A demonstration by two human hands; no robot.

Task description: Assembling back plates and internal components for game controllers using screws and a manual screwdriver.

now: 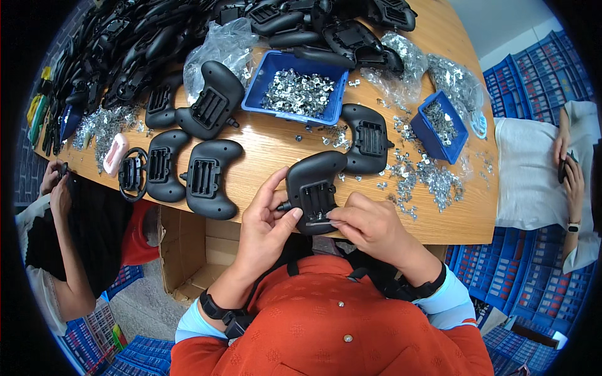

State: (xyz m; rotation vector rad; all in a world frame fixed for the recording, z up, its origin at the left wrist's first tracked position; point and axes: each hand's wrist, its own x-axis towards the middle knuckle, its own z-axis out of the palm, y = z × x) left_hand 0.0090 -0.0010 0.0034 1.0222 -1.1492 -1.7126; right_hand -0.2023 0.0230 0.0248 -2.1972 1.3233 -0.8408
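Near the table's front edge, my left hand is closed on the left side of a black game controller shell. Its open battery compartment faces up, with small metal contacts inside. The fingers of my right hand are pinched at the compartment's lower right end. A thin metal strip or tool sticks out from that pinch across the lower end; its exact kind cannot be made out. Just beyond, another controller shell lies with its compartment facing up.
Loose metal contacts fill a blue bin and a smaller blue bin; more lie scattered at the right. Several shells rest at left, with a heap behind. A co-worker's hands work at left, another's at right.
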